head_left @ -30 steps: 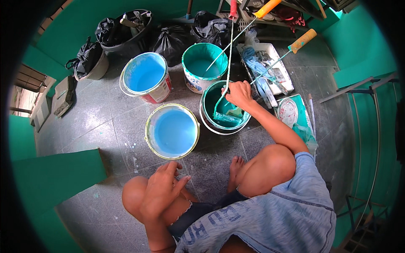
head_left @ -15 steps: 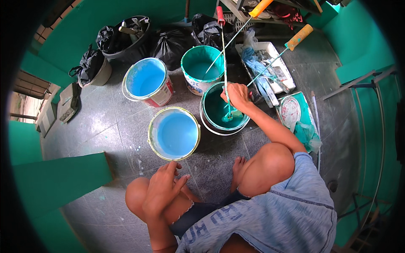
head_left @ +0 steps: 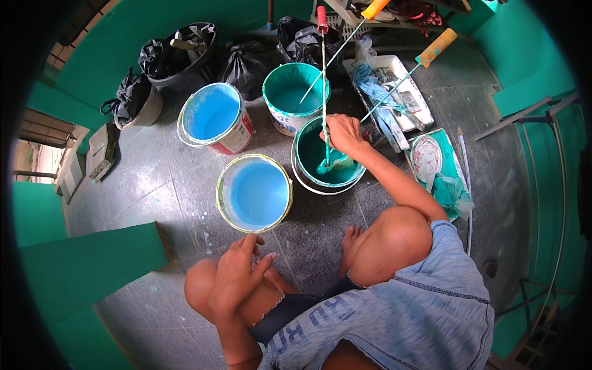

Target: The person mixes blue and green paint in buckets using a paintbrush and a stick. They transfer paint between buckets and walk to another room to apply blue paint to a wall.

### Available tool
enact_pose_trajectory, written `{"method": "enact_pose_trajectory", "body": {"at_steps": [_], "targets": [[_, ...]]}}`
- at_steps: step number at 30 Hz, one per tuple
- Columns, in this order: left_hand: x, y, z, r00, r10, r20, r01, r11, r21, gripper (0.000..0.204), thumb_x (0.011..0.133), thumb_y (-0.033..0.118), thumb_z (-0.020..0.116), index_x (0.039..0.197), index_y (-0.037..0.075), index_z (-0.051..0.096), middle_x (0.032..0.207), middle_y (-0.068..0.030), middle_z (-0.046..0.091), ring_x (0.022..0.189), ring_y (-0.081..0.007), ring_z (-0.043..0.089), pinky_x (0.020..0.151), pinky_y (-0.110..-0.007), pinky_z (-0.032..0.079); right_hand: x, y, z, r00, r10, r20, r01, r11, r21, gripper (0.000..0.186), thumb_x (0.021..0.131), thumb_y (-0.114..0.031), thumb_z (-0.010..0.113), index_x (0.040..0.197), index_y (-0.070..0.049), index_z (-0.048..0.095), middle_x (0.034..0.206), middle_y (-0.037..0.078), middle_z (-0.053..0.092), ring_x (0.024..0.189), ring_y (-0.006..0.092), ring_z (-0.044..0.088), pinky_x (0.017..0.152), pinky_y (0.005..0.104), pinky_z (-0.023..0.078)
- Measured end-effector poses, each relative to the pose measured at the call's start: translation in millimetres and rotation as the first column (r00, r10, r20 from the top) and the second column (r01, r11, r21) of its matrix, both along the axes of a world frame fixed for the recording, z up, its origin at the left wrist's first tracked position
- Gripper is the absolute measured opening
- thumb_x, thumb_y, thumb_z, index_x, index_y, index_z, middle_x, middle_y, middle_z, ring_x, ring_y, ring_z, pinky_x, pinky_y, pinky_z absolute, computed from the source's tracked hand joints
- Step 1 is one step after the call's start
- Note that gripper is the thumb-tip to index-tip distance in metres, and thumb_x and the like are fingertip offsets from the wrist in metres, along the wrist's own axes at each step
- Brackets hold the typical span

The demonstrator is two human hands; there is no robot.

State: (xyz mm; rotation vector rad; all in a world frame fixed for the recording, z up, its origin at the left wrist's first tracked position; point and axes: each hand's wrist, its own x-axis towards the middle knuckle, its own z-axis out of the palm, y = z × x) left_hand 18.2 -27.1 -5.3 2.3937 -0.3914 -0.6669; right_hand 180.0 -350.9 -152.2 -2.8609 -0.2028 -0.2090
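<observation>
My right hand [head_left: 344, 134] is closed on the rod of a red-handled paint roller [head_left: 324, 74]. The rod stands almost upright, and its lower end is in the dark green paint bucket [head_left: 300, 151], where a paint-coated lump shows. My left hand [head_left: 235, 271] hangs over my left knee with thumb and fingers apart, holding nothing. Its fingertips are by the near rim of a bucket of light blue paint [head_left: 221, 206]; whether they touch it I cannot tell. Orange-handled rollers [head_left: 436, 49] lean in and beside the green buckets.
Behind stand another blue paint bucket [head_left: 183, 126] and a green-stained bucket [head_left: 266, 102]. At right lie a white tray [head_left: 425, 105] with rags and a green tray [head_left: 453, 151] with a lid. Black bags [head_left: 246, 65] line the back wall; a green ledge [head_left: 92, 262] juts in from the left.
The red-handled roller's lower end and my right hand have shifted slightly left and up in the green bucket. My left hand has hardly moved.
</observation>
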Motion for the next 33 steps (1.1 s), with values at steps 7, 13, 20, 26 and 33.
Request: {"method": "enact_pose_trajectory", "body": {"at_steps": [7, 13, 20, 26, 33], "targets": [[0, 1, 2, 1.0, 0.007, -0.009, -0.007, 1.0, -0.006, 0.033, 0.081, 0.028, 0.064, 0.098, 0.002, 0.053, 0.087, -0.0143, 0.06, 0.082, -0.0297, 0.059, 0.071, -0.039, 0.047, 4, 7, 12, 0.999, -0.038, -0.019, 0.036, 0.995, -0.094, 0.022, 0.076, -0.025, 0.062, 0.067, -0.005, 0.064, 0.062, 0.017, 0.061, 0.06, 0.0349, 0.062, 0.057, 0.0446, 0.047], [1, -2, 4, 1.0, 0.012, -0.014, -0.012, 1.0, -0.008, 0.033, 0.08, 0.028, 0.064, 0.098, 0.002, 0.053, 0.087, -0.014, 0.06, 0.083, -0.0296, 0.059, 0.071, -0.039, 0.048, 4, 4, 5, 0.999, 0.001, 0.047, 0.003, 0.995, -0.097, 0.017, 0.075, -0.019, 0.061, 0.077, -0.003, 0.065, 0.072, 0.017, 0.061, 0.067, 0.0338, 0.062, 0.059, 0.0439, 0.049], [-2, 1, 5, 0.999, 0.038, -0.014, -0.039, 0.999, -0.028, 0.033, 0.08, 0.026, 0.065, 0.098, 0.001, 0.053, 0.086, -0.0146, 0.06, 0.083, -0.0298, 0.059, 0.071, -0.039, 0.048, -4, -14, 24, 0.974, 0.024, -0.226, -0.004, 0.996, 0.086, 0.012, 0.07, -0.005, 0.065, 0.08, -0.001, 0.059, 0.071, 0.02, 0.06, 0.074, 0.0367, 0.062, 0.064, 0.0427, 0.049], [-5, 2, 5, 0.999, 0.006, 0.041, -0.004, 0.998, -0.056, 0.031, 0.08, 0.024, 0.065, 0.097, 0.0, 0.053, 0.083, -0.0161, 0.059, 0.08, -0.0308, 0.059, 0.07, -0.039, 0.047, -6, -34, 72, 0.997, 0.076, -0.014, -0.072, 0.978, 0.194, 0.013, 0.077, -0.003, 0.059, 0.088, 0.0, 0.064, 0.081, 0.022, 0.061, 0.079, 0.039, 0.06, 0.073, 0.0438, 0.047], [-4, 2, 5, 0.999, 0.009, 0.036, -0.006, 0.997, -0.075, 0.031, 0.081, 0.024, 0.064, 0.097, 0.001, 0.053, 0.082, -0.0156, 0.059, 0.079, -0.0308, 0.059, 0.071, -0.04, 0.047, -5, -74, 96, 0.986, -0.078, -0.146, 0.137, 0.881, 0.452, 0.016, 0.084, -0.012, 0.058, 0.092, 0.0, 0.064, 0.072, 0.013, 0.063, 0.059, 0.0198, 0.061, 0.059, 0.0315, 0.049]]}}
